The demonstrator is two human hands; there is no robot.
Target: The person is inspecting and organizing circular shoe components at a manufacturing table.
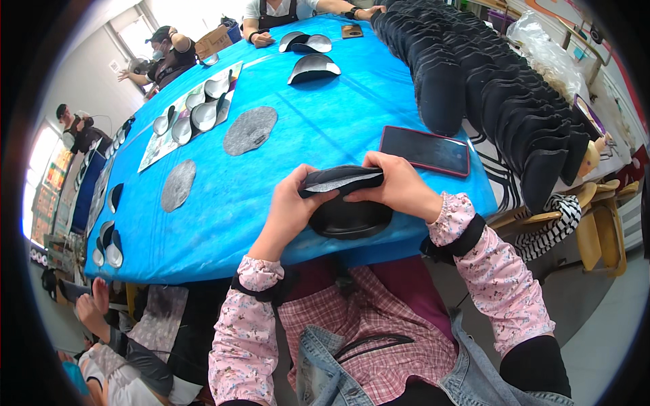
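Close to the table's near edge, my left hand (288, 206) and my right hand (406, 186) grip a black curved pad (344, 174) with a grey underside between thumbs and fingers, one at each end. The pad is bent, its grey side partly showing toward me. Just below it is a black, rounded, smooth piece (353, 220); whether it is joined to the pad I cannot tell. Two flat grey felt pieces, one rounded (250, 130) and one narrower (179, 185), lie to the left. A dark-screened phone (426, 150) in a red case rests beside my right hand.
Blue sheeting (325, 118) covers the table. Long rows of stacked black pads (440, 91) line its right side. Several curved black-and-grey pieces (204, 115) sit on a printed sheet at left, with more (315, 69) farther back. Other people (274, 13) are around the table.
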